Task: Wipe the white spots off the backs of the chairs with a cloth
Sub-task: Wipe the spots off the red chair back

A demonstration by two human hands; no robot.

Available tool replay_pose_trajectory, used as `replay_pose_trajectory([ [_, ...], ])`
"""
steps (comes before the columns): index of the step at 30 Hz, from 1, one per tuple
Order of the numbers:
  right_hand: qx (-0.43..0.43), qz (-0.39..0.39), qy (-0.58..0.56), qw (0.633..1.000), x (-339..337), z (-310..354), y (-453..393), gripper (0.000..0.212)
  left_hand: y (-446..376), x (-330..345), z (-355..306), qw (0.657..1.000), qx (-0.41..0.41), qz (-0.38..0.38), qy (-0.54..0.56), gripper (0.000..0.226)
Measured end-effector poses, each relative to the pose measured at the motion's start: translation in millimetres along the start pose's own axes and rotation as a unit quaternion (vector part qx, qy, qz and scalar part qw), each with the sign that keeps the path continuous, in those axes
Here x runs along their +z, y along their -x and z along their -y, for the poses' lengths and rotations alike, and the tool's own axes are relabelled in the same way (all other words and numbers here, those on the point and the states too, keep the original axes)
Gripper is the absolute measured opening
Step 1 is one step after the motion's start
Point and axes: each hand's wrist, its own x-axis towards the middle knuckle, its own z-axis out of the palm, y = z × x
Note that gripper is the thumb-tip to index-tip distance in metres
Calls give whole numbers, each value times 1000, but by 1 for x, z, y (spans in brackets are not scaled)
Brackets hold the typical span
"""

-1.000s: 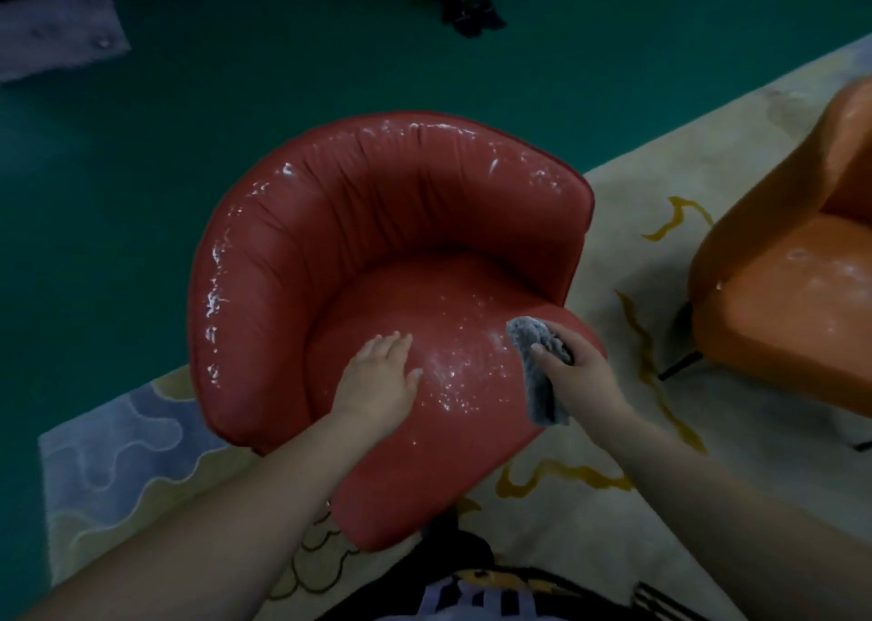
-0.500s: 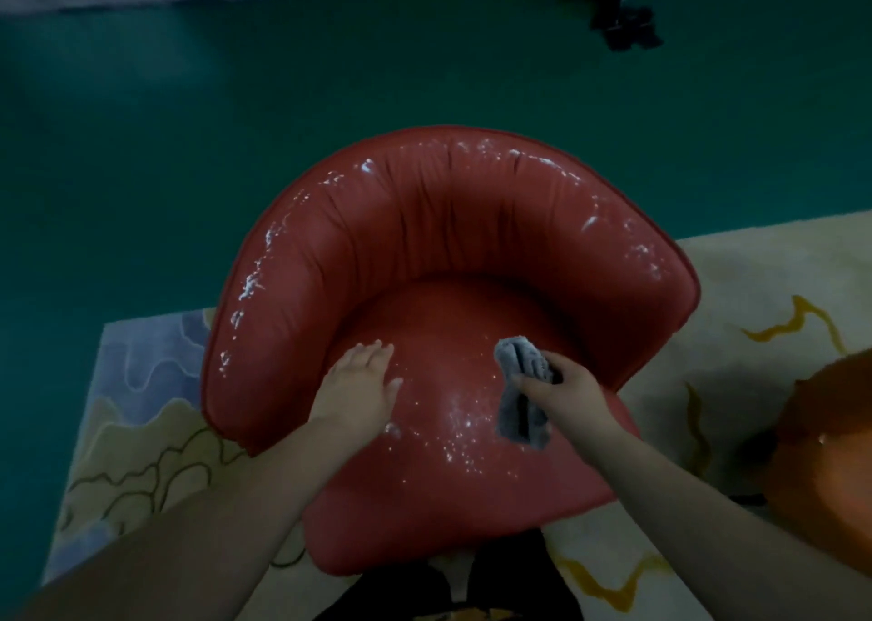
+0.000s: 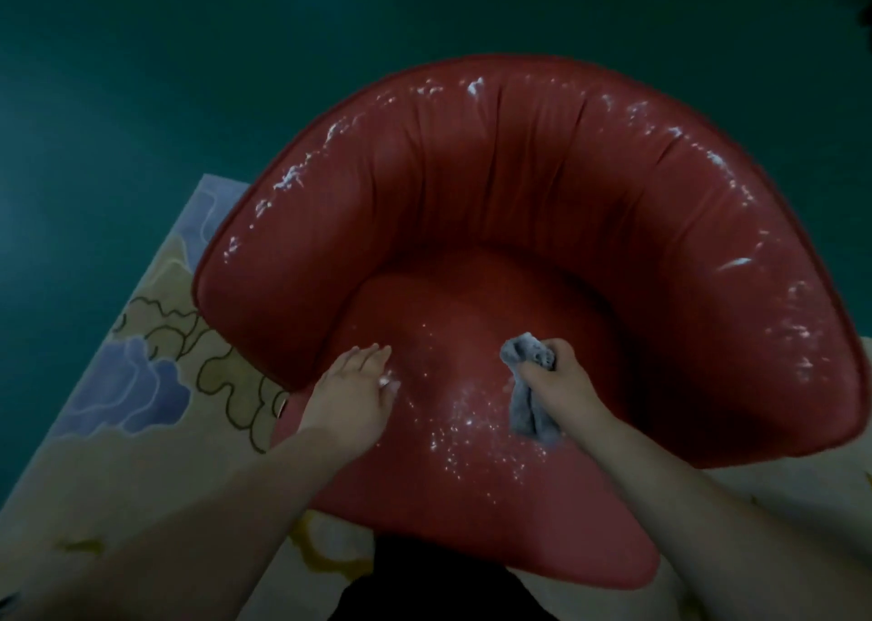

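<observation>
Head view looks down on the red chair (image 3: 519, 224), which stands partly on a patterned rug (image 3: 141, 384) and partly over the dark green floor (image 3: 141, 77). My right hand (image 3: 561, 384) is clenched around the grey cloth (image 3: 531, 403). One bunched end of the cloth comes out above my fingers, and the other end hangs down to the left of my palm and touches the seat. The cloth is on the right part of the seat, near the front edge. My left hand (image 3: 351, 384) lies flat and released on the left part of the seat and holds nothing. White spots (image 3: 472, 431) are scattered on the seat between my two hands, just left of the cloth. More white marks run along the top edge of the curved backrest, far from both hands.
</observation>
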Motion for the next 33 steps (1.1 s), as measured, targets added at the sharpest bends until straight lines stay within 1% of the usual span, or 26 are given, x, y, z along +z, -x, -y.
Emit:
replay_pose_trajectory([
  [4,3,30,14,999,22,-14,-38,54,-15,35,22,999,-35,-12,32,53],
  [6,4,54,18,998,36,-23,-59,71,-25,55,39,998,-49,-16,33,53],
  [8,20,84,-9,996,52,-35,-82,89,-33,75,57,997,-64,-15,38,54],
  [9,32,101,-32,994,61,-42,-93,92,-36,84,66,996,-75,-15,42,54],
  [10,40,116,-57,991,70,-47,-104,89,-39,93,75,995,-86,-18,49,54],
  [11,42,122,-74,989,79,-52,-115,83,-41,102,84,994,-97,-21,55,54],
  [12,35,121,-75,989,88,-57,-126,72,-43,109,92,992,-105,-25,58,54],
  [14,3,114,-38,993,106,-67,-144,54,-45,123,106,991,-116,-30,56,54],
  [15,-21,114,-14,993,114,-70,-152,52,-46,129,112,991,-120,-35,57,54],
  [17,-78,108,23,991,128,-73,-162,54,-47,138,122,989,-125,-49,65,54],
  [21,-190,59,97,975,150,-74,-181,62,-53,151,132,989,-114,-65,68,53],
  [23,-246,27,158,956,162,-68,-193,70,-58,156,135,990,-106,-67,69,54],
  [24,-276,10,198,940,169,-64,-202,73,-61,159,137,989,-106,-69,72,54],
  [26,-325,-18,302,896,183,-57,-221,78,-68,164,140,988,-111,-71,81,54],
  [28,-322,-19,419,849,196,-58,-237,80,-73,170,143,985,-122,-75,92,55],
  [29,-315,-15,467,826,201,-64,-240,78,-75,173,144,984,-128,-77,98,55],
  [30,-320,-19,491,810,204,-72,-242,72,-76,176,145,983,-133,-79,103,55],
  [33,-381,-47,469,795,206,-91,-240,53,-78,182,149,980,-138,-85,118,53],
])
